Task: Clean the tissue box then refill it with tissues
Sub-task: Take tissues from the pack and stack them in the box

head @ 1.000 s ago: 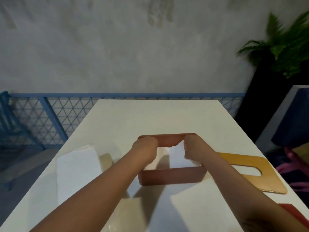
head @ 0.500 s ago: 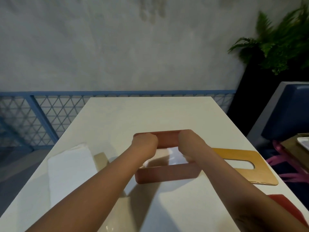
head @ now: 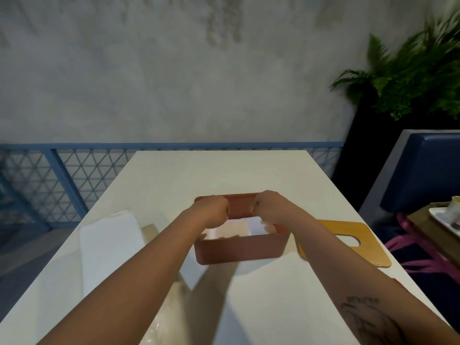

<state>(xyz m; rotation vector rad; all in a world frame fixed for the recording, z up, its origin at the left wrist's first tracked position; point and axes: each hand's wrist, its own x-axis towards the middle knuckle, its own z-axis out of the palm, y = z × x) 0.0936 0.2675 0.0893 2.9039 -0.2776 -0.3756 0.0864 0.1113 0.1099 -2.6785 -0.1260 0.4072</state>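
A reddish-brown tissue box (head: 239,250) stands open in the middle of the white table (head: 224,170). My left hand (head: 211,211) is curled at the box's far left corner and seems to grip its rim. Over the right half of the box, my right hand (head: 271,207) has its fingers curled down inside, holding a white tissue (head: 256,226) against the interior. The box's wooden lid (head: 348,241), with an oval slot, lies flat on the table just right of the box. A stack of white tissues (head: 109,247) lies to the left.
Clear plastic wrapping (head: 169,314) lies near the table's front edge. A blue bench (head: 423,170) and a small table with a tray (head: 445,225) are on the right, a fern (head: 410,70) behind them. A blue mesh railing (head: 62,175) runs behind the table.
Both hands stay at the box. The right hand has pushed the white tissue lower inside, and the hands have drawn slightly apart. The view has shifted a little.
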